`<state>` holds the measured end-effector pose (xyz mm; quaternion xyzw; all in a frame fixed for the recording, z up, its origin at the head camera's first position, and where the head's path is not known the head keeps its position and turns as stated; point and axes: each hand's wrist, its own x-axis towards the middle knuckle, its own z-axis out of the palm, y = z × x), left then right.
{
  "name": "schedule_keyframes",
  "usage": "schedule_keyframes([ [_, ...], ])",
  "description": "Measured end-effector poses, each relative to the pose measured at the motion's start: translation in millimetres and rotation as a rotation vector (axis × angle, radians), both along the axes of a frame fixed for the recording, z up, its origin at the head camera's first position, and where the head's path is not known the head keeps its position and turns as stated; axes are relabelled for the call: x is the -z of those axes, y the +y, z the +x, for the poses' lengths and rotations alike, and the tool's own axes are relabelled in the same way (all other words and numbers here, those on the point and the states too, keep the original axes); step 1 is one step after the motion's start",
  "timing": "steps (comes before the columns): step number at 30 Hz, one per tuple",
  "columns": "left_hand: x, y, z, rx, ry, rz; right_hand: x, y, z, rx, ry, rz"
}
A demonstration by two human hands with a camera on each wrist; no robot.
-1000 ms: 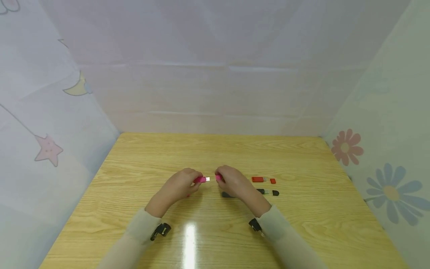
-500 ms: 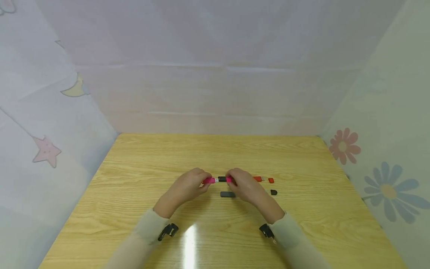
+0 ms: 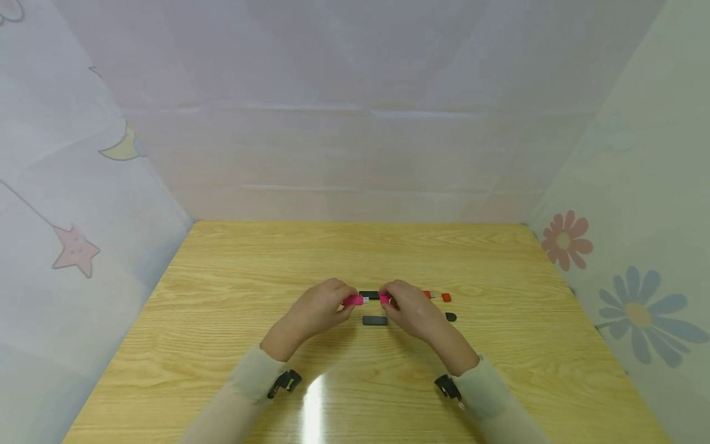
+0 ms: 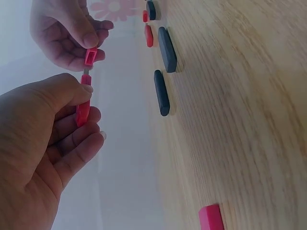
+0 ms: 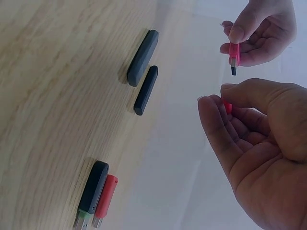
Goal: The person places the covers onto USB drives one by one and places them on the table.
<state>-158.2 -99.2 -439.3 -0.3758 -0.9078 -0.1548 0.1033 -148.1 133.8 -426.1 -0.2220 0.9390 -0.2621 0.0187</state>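
My left hand (image 3: 323, 308) pinches a pink USB flash drive (image 3: 353, 300) between thumb and fingers. Its bare metal plug (image 5: 233, 67) points toward my right hand (image 3: 412, 310). That hand pinches a small pink cap (image 4: 90, 56), whose hollow end shows in the left wrist view. In the right wrist view, fingers cover most of the cap. A short gap separates plug and cap in the head view. Both hands are raised over the table, near two dark closed sticks: a black one (image 3: 368, 295) and a dark grey one (image 3: 375, 320).
Right of the hands lie a red USB drive (image 5: 106, 196) and its red cap (image 3: 446, 297). Beside them are a black drive (image 5: 93, 187) with a greenish plug and a black cap (image 3: 451, 317). Another pink piece (image 4: 211, 218) lies on the wooden table (image 3: 355, 246) toward the left.
Both hands have shifted right with the pink drive and cap. The black and grey sticks now show between them. Plug and cap stay apart.
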Motion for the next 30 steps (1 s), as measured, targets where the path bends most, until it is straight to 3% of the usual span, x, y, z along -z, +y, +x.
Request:
schedule_keyframes([
  [30,-3.0,13,2.2,0.062,0.073,0.016,0.9,3,5.4,-0.027,0.032,-0.040],
])
